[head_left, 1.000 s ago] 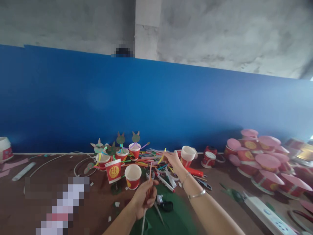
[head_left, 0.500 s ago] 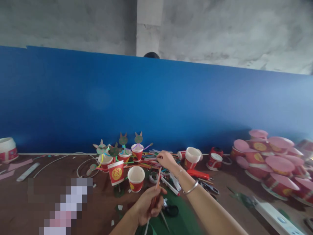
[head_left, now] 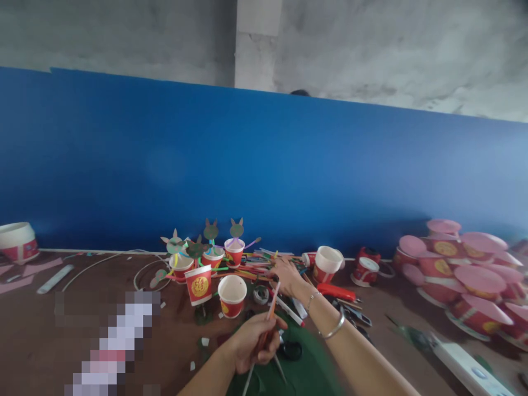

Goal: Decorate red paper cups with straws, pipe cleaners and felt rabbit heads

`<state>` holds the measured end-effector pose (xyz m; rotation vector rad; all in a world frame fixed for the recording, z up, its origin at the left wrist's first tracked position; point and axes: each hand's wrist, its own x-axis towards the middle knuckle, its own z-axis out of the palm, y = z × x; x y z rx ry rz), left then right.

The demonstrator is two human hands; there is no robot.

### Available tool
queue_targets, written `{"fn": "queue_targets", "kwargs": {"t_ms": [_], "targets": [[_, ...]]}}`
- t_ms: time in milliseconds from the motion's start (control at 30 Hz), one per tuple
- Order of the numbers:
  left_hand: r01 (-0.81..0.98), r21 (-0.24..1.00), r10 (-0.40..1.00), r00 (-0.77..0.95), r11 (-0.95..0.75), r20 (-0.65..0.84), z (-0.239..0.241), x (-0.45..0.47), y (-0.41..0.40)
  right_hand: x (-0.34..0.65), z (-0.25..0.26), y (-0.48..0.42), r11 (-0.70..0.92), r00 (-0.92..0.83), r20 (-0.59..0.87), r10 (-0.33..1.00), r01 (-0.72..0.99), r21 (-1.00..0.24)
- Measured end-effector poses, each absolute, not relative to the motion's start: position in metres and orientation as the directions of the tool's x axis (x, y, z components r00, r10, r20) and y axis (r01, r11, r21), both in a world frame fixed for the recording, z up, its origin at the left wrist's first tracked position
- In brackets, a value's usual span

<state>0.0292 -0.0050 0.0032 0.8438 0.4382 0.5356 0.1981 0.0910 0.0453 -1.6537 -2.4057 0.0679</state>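
My left hand (head_left: 256, 340) is closed round a few thin orange straws (head_left: 274, 301), which point up and away from me above the green mat. Farther out, my right hand (head_left: 285, 275), with bracelets at its wrist, is over a pile of coloured straws (head_left: 251, 265). Its fingers are spread and reach down onto the pile; their tips are partly hidden. A roll of tape (head_left: 260, 295) and a red-capped white marker (head_left: 292, 311) lie between the hands. Left of them stands an upright red-and-white paper cup (head_left: 232, 297). Black-handled scissors (head_left: 291, 350) rest beside my left hand.
Paper cups with cat-head figures (head_left: 212, 230) stand left of the pile. To the right are a stacked cup (head_left: 329, 265), a red utility knife (head_left: 336, 292) and many cups with pink discs (head_left: 474, 275). A white power strip (head_left: 462, 360) lies front right. A blue partition (head_left: 264, 165) closes the back.
My right hand has lowered onto the straw pile, and its fingers have gone from bunched to spread. My left hand keeps the orange straws in nearly the same place. The view has shifted slightly.
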Motion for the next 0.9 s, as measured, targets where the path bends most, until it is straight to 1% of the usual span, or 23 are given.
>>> {"fn": "queue_targets", "kwargs": {"t_ms": [100, 200, 367, 433, 533, 733, 900], "targets": [[-0.257, 0.8, 0.603, 0.782, 0.543, -0.158, 0.004, 0.029, -0.006, 0.196, 0.044, 0.087, 0.349, -0.329, 0.135, 0.934, 0.921, -0.17], [-0.263, 0.79, 0.603, 0.78, 0.554, -0.164, 0.006, 0.028, -0.005, 0.195, 0.041, 0.089, 0.338, -0.313, 0.147, 0.938, 0.919, -0.201], [-0.302, 0.735, 0.609, 0.771, 0.607, -0.186, 0.009, 0.026, -0.003, 0.204, 0.035, 0.094, 0.32, -0.26, 0.229, 0.938, 0.904, -0.284], [-0.302, 0.71, 0.597, 0.775, 0.636, -0.206, 0.01, 0.025, -0.002, 0.208, 0.035, 0.094, 0.331, -0.252, 0.268, 0.93, 0.892, -0.308], [-0.289, 0.708, 0.596, 0.77, 0.644, -0.228, 0.01, 0.026, -0.002, 0.214, 0.036, 0.092, 0.365, -0.265, 0.312, 0.912, 0.872, -0.326], [-0.275, 0.739, 0.601, 0.77, 0.615, -0.214, 0.01, 0.026, -0.004, 0.226, 0.037, 0.089, 0.37, -0.258, 0.348, 0.901, 0.877, -0.308], [-0.248, 0.754, 0.571, 0.796, 0.608, -0.2, 0.009, 0.026, -0.004, 0.229, 0.035, 0.087, 0.355, -0.271, 0.314, 0.91, 0.901, -0.249]]}}
